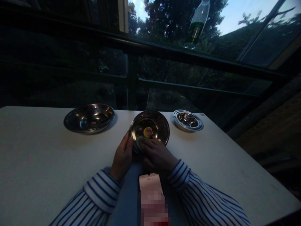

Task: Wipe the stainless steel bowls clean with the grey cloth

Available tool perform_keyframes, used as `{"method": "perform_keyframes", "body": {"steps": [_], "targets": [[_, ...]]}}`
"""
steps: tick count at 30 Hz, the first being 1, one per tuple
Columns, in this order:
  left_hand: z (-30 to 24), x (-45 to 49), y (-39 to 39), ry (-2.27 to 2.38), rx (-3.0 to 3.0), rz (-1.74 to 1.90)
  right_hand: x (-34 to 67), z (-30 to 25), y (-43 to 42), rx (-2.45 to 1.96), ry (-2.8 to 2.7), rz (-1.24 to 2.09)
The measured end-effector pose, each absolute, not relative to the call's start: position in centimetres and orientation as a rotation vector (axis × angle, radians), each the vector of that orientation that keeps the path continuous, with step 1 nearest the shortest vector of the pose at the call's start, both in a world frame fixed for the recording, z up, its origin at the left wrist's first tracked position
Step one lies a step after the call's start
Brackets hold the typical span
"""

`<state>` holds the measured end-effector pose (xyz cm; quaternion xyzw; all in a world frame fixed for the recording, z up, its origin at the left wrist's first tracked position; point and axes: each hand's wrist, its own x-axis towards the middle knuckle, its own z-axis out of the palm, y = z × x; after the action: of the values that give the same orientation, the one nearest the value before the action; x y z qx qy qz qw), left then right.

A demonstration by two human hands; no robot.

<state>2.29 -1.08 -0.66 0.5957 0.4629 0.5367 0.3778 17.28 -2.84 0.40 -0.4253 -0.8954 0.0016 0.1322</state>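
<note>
One tilted bowl sits right of the wide basin, gripped at its rim by the left hand; the right hand holds a cloth inside. Hard rubbing might twist the bowl loose.

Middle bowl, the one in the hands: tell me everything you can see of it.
The bowl is round, shiny and dark-looking, apparently metal, with a narrow rim and a yellow-and-red sticker inside on its bottom. It is tilted, opening toward the camera. The left hand grips its left edge; the right hand presses what looks like a greyish cloth against its lower inside. Whether it touches the table is hidden.
</note>
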Motion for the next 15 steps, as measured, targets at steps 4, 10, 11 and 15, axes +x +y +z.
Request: {"method": "perform_keyframes", "body": {"steps": [4, 10, 11, 15], "targets": [[-0.7, 2.1, -0.9, 1.198, 1.530, 1.383, 18.0, 0.8, -2.8, -1.360, -2.623, -0.093], [-0.8, 2.0, -0.9, 1.196, 1.548, 1.396, 18.7, 1.5, -2.9, -1.554, -2.596, -0.183], [-0.8, 2.1, -0.9, 1.196, 1.547, 1.398, 18.7, 1.5, -2.9, -1.553, -2.586, -0.183], [-0.8, 2.1, -0.8, 1.176, 1.518, 1.386, 18.1, 1.1, -2.8, -1.420, -2.559, -0.102]]}}
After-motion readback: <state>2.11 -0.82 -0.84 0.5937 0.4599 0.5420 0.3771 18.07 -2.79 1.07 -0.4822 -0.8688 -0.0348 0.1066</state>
